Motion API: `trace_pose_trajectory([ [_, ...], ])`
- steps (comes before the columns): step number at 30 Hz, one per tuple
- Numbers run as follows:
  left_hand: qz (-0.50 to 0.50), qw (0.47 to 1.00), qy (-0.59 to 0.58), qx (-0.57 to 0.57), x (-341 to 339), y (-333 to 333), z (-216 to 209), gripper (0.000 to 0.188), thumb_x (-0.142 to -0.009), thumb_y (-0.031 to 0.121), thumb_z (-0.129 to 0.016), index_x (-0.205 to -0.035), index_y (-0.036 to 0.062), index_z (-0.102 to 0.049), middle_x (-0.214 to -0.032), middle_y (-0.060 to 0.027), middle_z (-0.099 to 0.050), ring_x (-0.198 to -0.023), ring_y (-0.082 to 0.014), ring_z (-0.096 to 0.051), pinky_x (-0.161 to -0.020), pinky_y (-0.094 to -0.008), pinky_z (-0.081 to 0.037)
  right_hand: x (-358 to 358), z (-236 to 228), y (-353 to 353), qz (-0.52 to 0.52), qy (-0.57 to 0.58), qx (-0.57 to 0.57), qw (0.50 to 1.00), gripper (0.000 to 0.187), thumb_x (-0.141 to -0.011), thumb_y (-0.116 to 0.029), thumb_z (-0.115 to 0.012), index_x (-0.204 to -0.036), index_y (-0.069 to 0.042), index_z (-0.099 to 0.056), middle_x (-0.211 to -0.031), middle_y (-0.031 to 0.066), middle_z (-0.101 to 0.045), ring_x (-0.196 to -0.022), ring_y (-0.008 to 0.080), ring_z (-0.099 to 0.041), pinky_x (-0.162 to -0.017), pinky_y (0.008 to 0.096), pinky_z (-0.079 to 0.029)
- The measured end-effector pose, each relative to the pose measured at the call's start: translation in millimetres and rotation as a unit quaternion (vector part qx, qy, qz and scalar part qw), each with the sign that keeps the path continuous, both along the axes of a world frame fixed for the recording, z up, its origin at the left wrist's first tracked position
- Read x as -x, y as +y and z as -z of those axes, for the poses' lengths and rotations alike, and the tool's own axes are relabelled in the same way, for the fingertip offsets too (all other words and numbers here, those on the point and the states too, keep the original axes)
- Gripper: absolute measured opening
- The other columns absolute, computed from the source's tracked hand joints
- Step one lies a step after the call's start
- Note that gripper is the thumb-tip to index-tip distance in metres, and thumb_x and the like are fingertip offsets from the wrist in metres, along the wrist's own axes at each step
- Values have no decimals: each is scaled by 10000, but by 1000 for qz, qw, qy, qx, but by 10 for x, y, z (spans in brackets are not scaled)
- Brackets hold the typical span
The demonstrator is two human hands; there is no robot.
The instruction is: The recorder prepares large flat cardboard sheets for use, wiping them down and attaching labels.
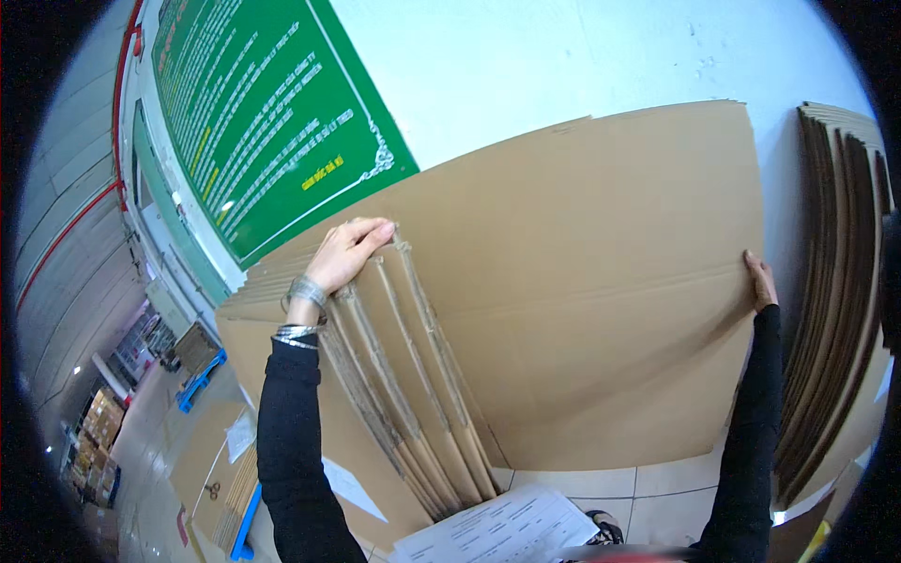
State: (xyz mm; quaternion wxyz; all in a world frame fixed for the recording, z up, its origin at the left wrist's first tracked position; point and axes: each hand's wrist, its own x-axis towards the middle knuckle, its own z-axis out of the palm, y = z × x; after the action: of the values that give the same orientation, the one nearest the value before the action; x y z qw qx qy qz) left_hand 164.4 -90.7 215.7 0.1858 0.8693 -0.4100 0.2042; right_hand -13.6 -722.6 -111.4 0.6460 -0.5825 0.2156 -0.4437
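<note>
A large flat brown cardboard sheet (601, 225) stands on edge against the wall, with a crease across its middle. My right hand (762, 281) grips its right edge, the fingers partly hidden by the board. My left hand (352, 251), with bracelets at the wrist, is closed over the top edges of several folded cardboard sheets (399, 375). These stand upright, side by side, in front of the large sheet's left part, their worn edges facing me. White printed papers (497, 530) show below them, close to my body.
Another stack of flattened cardboard (835, 291) leans on the wall at the right. At the lower left, scissors (213, 490) lie on a low cardboard pile (202, 460) above something blue. A green sign (272, 113) hangs on the wall. A blue pallet jack (199, 383) and stacked boxes (99, 422) stand farther off.
</note>
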Motion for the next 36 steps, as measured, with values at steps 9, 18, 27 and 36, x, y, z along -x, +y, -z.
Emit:
trace_pose_trajectory([
  [9,4,1000,2,28,-44,-98,13,415,-899,389,-533,-1041,16,-644,-1008,-128,-651,-950,-248,-605,-833,-325,-444,754,168,250,-86,-206,-125,967,701,-903,-578,-413,-1296,2,-448,-1235,121,-516,-1137,185,-482,-943,334,-398],
  [18,-3,999,18,50,57,-51,-8,441,-884,409,-541,-1018,2,-649,-950,-131,-666,-911,-231,-621,-809,-317,-456,833,-3371,1353,490,-67,620,609,322,-911,-65,-406,-1190,-87,-565,-1132,157,-583,-1059,274,-557,-915,383,-451],
  [27,-10,999,-7,43,67,-110,36,471,-901,452,-472,-1015,29,-645,-958,-170,-647,-954,-315,-600,-847,-364,-445,-2235,-3489,1967,64,365,602,708,347,-770,-245,-634,-1082,-94,-639,-1105,156,-624,-1025,310,-593,-891,399,-474],
  [36,2,999,-2,49,-55,-66,66,485,-909,456,-458,-1016,23,-649,-999,-192,-631,-999,-329,-569,-892,-374,-421,-1879,-3615,2221,92,395,569,716,376,-710,-302,-726,-1009,-80,-673,-1101,141,-633,-1020,290,-602,-858,383,-495],
])
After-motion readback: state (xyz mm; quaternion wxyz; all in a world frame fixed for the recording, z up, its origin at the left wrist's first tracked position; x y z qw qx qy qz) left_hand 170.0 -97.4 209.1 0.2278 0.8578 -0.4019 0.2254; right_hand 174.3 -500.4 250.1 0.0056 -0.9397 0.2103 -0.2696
